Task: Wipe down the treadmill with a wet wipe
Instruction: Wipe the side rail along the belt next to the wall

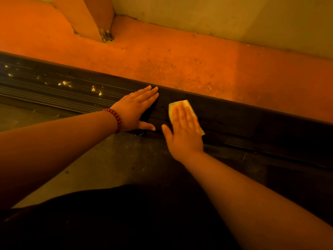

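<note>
The treadmill's black ribbed side rail [252, 120] runs diagonally from upper left to right, with the grey textured belt [117, 159] below it. My right hand [183, 130] lies flat with straight fingers on a folded pale wet wipe [182, 103], pressing it onto the rail. My left hand [137, 109], with a red bead bracelet at the wrist, rests flat on the rail just left of the wipe. Pale dust specks [64, 83] dot the rail to the left of my hands.
Orange floor [180, 60] lies beyond the rail, ending at a pale wall [234, 17] at the top right. A wooden post [90, 18] stands on the floor at the upper left. Dark clothing [126, 219] fills the bottom of the view.
</note>
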The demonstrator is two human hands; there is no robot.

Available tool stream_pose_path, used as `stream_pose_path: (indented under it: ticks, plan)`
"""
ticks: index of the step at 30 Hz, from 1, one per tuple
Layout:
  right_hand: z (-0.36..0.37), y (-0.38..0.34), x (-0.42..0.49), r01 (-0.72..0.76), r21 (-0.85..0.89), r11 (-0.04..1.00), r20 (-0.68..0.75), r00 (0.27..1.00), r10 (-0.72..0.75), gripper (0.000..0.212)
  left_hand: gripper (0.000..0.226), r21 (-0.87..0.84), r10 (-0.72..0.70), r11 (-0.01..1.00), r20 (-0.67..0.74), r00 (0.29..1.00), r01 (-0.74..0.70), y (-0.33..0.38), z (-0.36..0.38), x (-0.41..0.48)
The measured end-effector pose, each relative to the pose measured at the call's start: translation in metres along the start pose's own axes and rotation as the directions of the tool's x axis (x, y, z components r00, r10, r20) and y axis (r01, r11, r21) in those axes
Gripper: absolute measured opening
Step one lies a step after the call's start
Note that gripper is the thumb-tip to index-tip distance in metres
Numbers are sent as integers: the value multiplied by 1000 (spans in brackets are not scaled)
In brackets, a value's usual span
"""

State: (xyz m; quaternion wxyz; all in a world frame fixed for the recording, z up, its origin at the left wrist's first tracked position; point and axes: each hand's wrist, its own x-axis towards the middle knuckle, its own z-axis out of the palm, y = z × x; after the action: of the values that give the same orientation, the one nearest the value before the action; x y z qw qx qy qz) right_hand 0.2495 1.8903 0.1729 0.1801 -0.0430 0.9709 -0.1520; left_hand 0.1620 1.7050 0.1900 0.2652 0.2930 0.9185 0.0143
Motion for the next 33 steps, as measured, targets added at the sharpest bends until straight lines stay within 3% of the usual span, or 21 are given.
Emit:
stream_pose_path:
  ticks: [3, 7, 9, 14, 16, 19, 21, 25, 27, 28, 30, 33]
  plan:
    - [7, 3, -12, 119, -23, 993, -12, 993, -119, 65, 112, 27, -6, 1000, -23, 1000, 6, -3, -1, -2]
    - [2, 16, -8, -205, 5, 979, -65, 977, 205, 66, 116, 29, -34, 999, -14, 999, 34, -6, 0, -3]
    - [5, 2, -5, -241, 8, 970, -61, 969, 241, 67, 117, 15, -37, 999, -18, 999, 37, -5, 1, -2]
    - [13, -7, -6, 80, -6, 997, -18, 997, -80, 64, 119, -2, -41, 999, -18, 999, 41, -5, 3, -2]
    - [10, 12, -11, -15, 6, 1000, -72, 997, 16, 64, 118, 4, -42, 999, -6, 999, 42, -5, 2, -2]
    - [7, 23, -17, -270, 18, 963, -115, 956, 271, 64, 116, 14, -41, 999, -4, 999, 41, -5, 1, -2]
    - [7, 8, -10, -307, 35, 951, -86, 947, 309, 67, 114, 14, -44, 999, -7, 999, 44, -3, 0, -3]
    - [11, -22, -1, -1, -1, 1000, -32, 1000, 1, 66, 113, 12, -44, 999, -8, 999, 44, -2, -2, -4]
    - [10, -12, -2, 66, -31, 997, -34, 997, -67, 65, 113, 19, -44, 999, -4, 999, 44, -3, -3, -4]
    - [9, -4, -4, 40, -25, 999, -53, 998, -41, 66, 113, 21, -46, 999, 1, 999, 46, -3, -3, -4]
    - [7, 7, -7, -150, 27, 988, -89, 984, 152, 64, 113, 25, -51, 998, 21, 998, 51, -2, -5, -3]
    - [3, 2, 1, -415, 83, 906, -108, 900, 422, 66, 114, 37, -60, 998, 30, 998, 59, -1, -7, -2]
